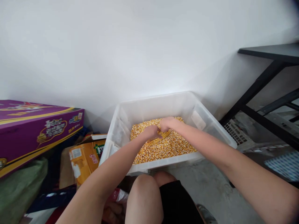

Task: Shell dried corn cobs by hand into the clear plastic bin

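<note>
A white translucent plastic bin [137, 168] holds a layer of loose yellow corn kernels [173, 147]. Over the kernels, an ear of corn [165, 134] lies slantwise under my hands, with rows of kernels showing on it. My left hand [152, 132] is closed around its near side. Just beyond, my right hand [167, 123] bends down against the upper part of the ear with its fingers closed on it. The fingertips of both hands are largely hidden, and the two hands are almost touching.
A purple printed carton [46, 130] stands at left, beside a torn orange box [86, 158] and a green sack [23, 186]. A black metal-framed table [261, 82] rises at right, with a white plastic basket [238, 132] beneath. A white wall [140, 46] backs the bin.
</note>
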Motion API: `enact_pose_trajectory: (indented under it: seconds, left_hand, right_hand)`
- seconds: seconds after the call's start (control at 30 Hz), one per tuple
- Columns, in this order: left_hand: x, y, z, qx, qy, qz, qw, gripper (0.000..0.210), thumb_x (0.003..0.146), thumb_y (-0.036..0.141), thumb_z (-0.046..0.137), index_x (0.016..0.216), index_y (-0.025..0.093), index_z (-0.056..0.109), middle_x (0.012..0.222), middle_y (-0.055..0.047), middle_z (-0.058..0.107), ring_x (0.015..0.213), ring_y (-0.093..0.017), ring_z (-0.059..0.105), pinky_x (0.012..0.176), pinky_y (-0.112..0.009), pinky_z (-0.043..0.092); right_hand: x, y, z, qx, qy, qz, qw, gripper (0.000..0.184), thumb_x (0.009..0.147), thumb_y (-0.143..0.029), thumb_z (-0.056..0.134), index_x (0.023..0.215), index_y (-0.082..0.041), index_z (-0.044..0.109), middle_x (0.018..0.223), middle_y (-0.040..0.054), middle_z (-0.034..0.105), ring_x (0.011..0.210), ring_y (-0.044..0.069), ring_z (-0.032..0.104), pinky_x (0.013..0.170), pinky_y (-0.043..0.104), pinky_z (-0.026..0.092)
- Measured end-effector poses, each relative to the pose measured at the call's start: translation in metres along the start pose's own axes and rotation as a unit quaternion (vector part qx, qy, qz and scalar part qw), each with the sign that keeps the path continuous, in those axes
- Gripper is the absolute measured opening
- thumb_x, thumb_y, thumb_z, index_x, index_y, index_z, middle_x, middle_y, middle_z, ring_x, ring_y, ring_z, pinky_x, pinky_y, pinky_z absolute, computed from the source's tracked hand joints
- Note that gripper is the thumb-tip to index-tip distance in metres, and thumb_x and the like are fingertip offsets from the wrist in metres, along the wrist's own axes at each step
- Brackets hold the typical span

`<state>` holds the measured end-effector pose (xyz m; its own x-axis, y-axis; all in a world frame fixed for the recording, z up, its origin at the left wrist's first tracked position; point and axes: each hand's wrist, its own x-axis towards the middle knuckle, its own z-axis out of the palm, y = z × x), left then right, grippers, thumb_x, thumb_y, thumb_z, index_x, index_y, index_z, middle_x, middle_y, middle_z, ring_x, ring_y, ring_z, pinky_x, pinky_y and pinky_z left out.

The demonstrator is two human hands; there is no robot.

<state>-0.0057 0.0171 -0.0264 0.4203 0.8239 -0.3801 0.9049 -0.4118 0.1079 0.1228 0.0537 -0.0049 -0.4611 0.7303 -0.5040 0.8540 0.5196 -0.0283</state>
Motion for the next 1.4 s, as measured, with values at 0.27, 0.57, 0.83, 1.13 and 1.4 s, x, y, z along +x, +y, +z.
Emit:
enact_pose_trajectory:
  seconds: [0.27, 0.57, 0.83, 1.13, 1.4]
  left_hand:
    - [-0.007, 0.001, 0.002, 0.031, 0.068, 0.119, 0.99, 0.037, 0.079, 0.034, 0.052, 0.115, 0.037, 0.061, 0.098, -0.003, 0.069, 0.087, -0.022, 0.064, 0.07, -0.028, 0.044]
    - [-0.014, 0.03, -0.009, 0.186, 0.09, 0.183, 0.961, 0.027, 0.081, 0.017, 0.045, 0.09, 0.014, 0.07, 0.087, -0.013, 0.067, 0.084, -0.024, 0.063, 0.071, -0.03, 0.045]
    - [-0.009, 0.022, -0.007, 0.168, 0.062, 0.064, 0.982, 0.033, 0.085, 0.026, 0.039, 0.1, 0.011, 0.065, 0.097, -0.017, 0.066, 0.09, -0.028, 0.062, 0.076, -0.036, 0.047]
    - [-0.004, 0.001, -0.002, 0.082, 0.012, 0.002, 0.997, 0.057, 0.081, 0.062, 0.034, 0.107, 0.021, 0.065, 0.104, -0.012, 0.066, 0.096, -0.029, 0.061, 0.077, -0.037, 0.048]
    - [0.004, 0.004, 0.008, 0.071, -0.03, 0.009, 0.997, 0.072, 0.068, 0.077, 0.04, 0.106, 0.021, 0.065, 0.103, -0.012, 0.067, 0.094, -0.028, 0.061, 0.075, -0.033, 0.047]
  right_hand:
    - [-0.002, 0.038, 0.026, 0.143, -0.07, -0.011, 0.987, 0.024, 0.061, -0.035, 0.063, 0.063, -0.012, 0.061, 0.057, 0.0031, 0.054, 0.049, 0.013, 0.048, 0.046, 0.025, 0.033]
    - [0.004, 0.057, 0.045, 0.318, -0.186, 0.047, 0.928, 0.03, 0.059, -0.04, 0.069, 0.069, -0.015, 0.057, 0.062, -0.0017, 0.049, 0.044, 0.007, 0.036, 0.042, 0.022, 0.028]
    - [-0.005, 0.07, 0.039, 0.315, -0.196, 0.049, 0.927, 0.027, 0.065, -0.039, 0.064, 0.078, -0.015, 0.061, 0.064, -0.0018, 0.05, 0.043, 0.006, 0.035, 0.042, 0.022, 0.027]
    - [-0.009, 0.069, 0.033, 0.242, -0.138, 0.053, 0.959, 0.028, 0.064, -0.039, 0.063, 0.072, -0.013, 0.061, 0.064, 0.0009, 0.052, 0.045, 0.008, 0.037, 0.044, 0.024, 0.029]
    - [-0.014, 0.057, 0.02, 0.156, -0.106, 0.061, 0.98, 0.026, 0.062, -0.035, 0.063, 0.069, -0.011, 0.065, 0.059, 0.0036, 0.055, 0.047, 0.011, 0.043, 0.047, 0.026, 0.034]
